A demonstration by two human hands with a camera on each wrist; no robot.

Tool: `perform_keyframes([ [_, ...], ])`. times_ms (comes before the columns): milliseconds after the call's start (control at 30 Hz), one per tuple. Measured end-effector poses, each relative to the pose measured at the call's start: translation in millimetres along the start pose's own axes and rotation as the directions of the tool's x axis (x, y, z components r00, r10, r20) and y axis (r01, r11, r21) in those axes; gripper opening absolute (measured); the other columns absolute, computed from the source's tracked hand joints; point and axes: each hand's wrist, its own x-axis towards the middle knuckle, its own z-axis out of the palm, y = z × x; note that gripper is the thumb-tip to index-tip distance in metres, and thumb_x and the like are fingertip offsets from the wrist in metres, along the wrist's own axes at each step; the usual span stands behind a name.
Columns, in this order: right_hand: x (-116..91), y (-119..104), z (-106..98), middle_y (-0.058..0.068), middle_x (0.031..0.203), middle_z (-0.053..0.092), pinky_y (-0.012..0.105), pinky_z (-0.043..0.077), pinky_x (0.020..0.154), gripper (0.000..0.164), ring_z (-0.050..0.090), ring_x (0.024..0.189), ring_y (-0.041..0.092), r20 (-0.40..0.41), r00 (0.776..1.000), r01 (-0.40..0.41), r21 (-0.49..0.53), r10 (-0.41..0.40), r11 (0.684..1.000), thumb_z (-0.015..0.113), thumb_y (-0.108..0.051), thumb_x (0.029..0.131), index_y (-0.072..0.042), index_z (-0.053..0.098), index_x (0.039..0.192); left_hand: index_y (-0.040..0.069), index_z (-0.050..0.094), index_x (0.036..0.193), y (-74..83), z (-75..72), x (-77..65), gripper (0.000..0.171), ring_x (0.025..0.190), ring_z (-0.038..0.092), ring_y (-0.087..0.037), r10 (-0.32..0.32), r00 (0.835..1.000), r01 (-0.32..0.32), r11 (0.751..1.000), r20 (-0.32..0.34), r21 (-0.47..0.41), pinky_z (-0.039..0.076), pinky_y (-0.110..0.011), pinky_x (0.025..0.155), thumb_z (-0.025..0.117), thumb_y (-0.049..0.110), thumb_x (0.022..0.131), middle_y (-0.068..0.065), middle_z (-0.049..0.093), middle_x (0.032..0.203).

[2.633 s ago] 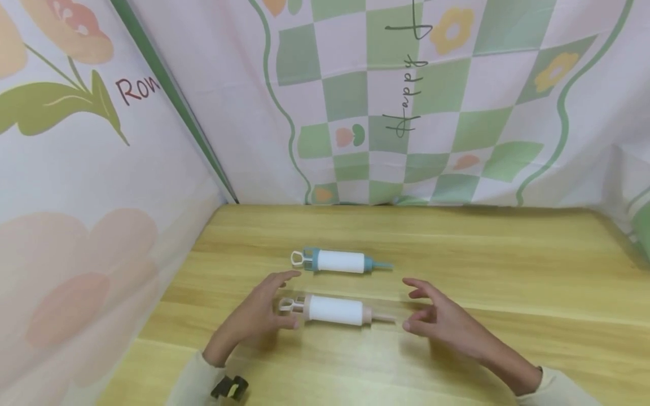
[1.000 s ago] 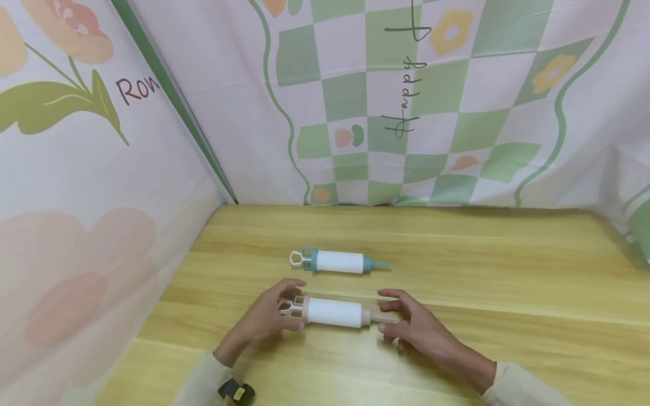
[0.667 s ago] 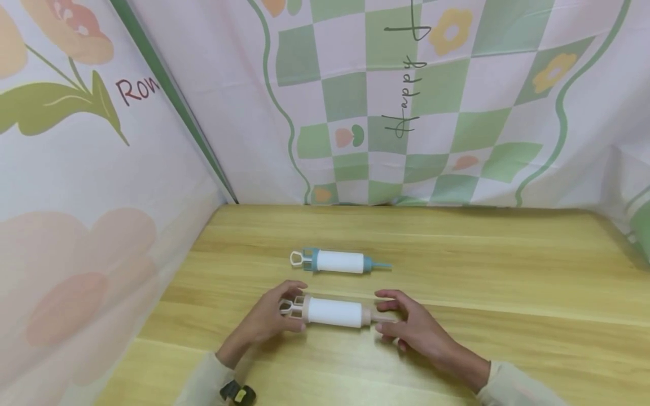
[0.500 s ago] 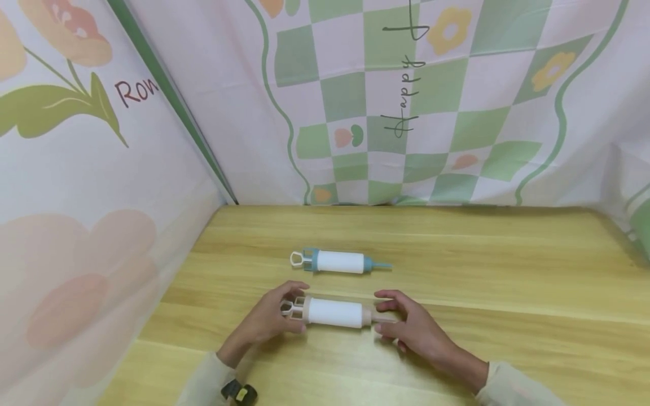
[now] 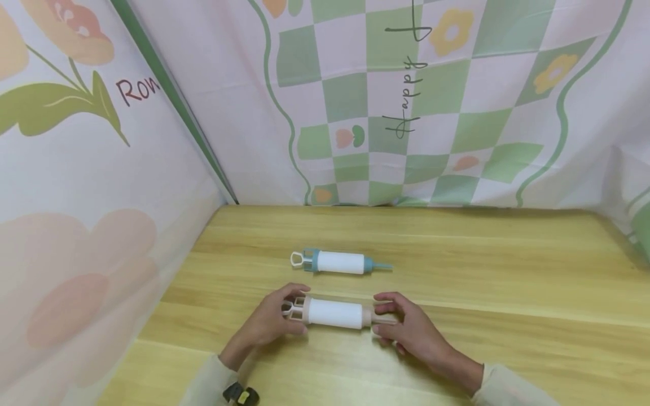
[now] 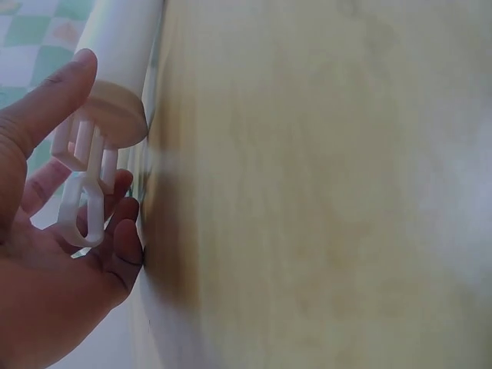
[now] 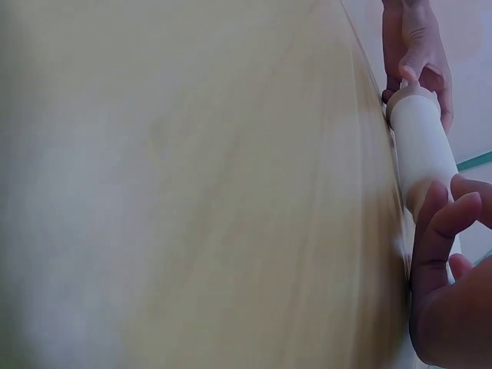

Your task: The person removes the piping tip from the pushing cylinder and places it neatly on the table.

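Observation:
A large syringe with a white barrel, pale pink end caps, a looped handle and a thin nozzle lies lengthwise on the wooden table. Around its handle end, my left hand is spread, thumb on the near side and fingers on the far side; the left wrist view shows the thumb right at the pink collar. My right hand frames the nozzle end the same way, with thumb and fingers apart and part of the nozzle hidden. Beyond it lies a similar blue-ended syringe, untouched.
The wooden table meets a hanging cloth with a green check pattern at the back. Another printed cloth closes off the left side. A dark band sits at the left cuff.
Both hands have come in toward the pink-ended syringe, the right one moving left over its nozzle and the left one moving slightly right. Both syringes lie practically where they were.

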Motion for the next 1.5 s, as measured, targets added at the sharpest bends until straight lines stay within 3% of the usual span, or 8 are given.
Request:
perform_keyframes([
  [333, 1.3, -0.6, 9.5, 0.021, 0.124, 0.056, 0.021, 0.041, 0.041, 0.059, 0.065, 0.068, 0.028, -0.013, 1.000, 0.002, 0.015, -0.002, 1.000, 0.075, -0.003, 0.085, 0.003, 0.048, 0.137, 0.011, 0.057, 0.134, -0.3, 2.4, 1.2, 0.072, 0.106, 0.060, -0.026, 0.020, 1.000, -0.019, 0.999, -0.020, 0.026, 0.050, -0.045, 0.091, 0.089, 0.013, 0.070, -0.009, 0.064, 0.122],
  [667, 2.3, -2.7, 13.6, 0.013, 0.105, 0.063, 0.021, 0.043, 0.045, 0.040, 0.064, 0.066, 0.024, -0.029, 0.999, -0.017, -0.080, 0.014, 0.997, 0.075, -0.004, 0.086, 0.004, 0.059, 0.122, 0.009, 0.062, 0.130, 0.3, 1.8, -1.6, 0.065, 0.102, 0.061, -0.024, 0.023, 1.000, -0.023, 1.000, 0.010, 0.009, 0.052, -0.042, 0.088, 0.089, 0.014, 0.071, -0.007, 0.065, 0.117],
  [1067, 0.5, -5.3, 14.3, 0.012, 0.104, 0.064, 0.023, 0.046, 0.050, 0.038, 0.063, 0.066, 0.024, -0.058, 0.997, -0.053, -0.065, 0.049, 0.996, 0.075, -0.003, 0.085, 0.002, 0.061, 0.120, 0.012, 0.061, 0.131, 2.5, 1.0, -1.4, 0.063, 0.106, 0.061, -0.022, 0.018, 0.999, -0.018, 1.000, 0.032, -0.005, 0.052, -0.039, 0.090, 0.087, 0.015, 0.073, -0.003, 0.064, 0.118],
  [1233, -3.7, -9.3, 10.3, 0.012, 0.108, 0.065, 0.026, 0.050, 0.053, 0.039, 0.063, 0.069, 0.025, -0.057, 0.998, -0.030, -0.046, 0.027, 0.998, 0.075, -0.005, 0.086, 0.003, 0.060, 0.122, 0.012, 0.061, 0.131, 5.3, 1.5, -2.5, 0.062, 0.108, 0.060, -0.021, 0.026, 0.999, -0.025, 1.000, 0.036, -0.006, 0.051, -0.039, 0.093, 0.087, 0.014, 0.074, -0.002, 0.064, 0.118],
  [1500, -6.6, -16.8, 0.8, 0.014, 0.112, 0.062, 0.032, 0.055, 0.061, 0.041, 0.065, 0.085, 0.027, -0.063, 0.998, -0.033, -0.012, 0.032, 0.999, 0.076, -0.013, 0.089, 0.002, 0.060, 0.123, 0.010, 0.061, 0.131, 16.3, 2.8, 0.7, 0.060, 0.106, 0.062, -0.022, 0.054, 0.998, -0.054, 0.998, 0.028, -0.018, 0.052, -0.039, 0.091, 0.085, 0.013, 0.076, -0.003, 0.065, 0.117],
])
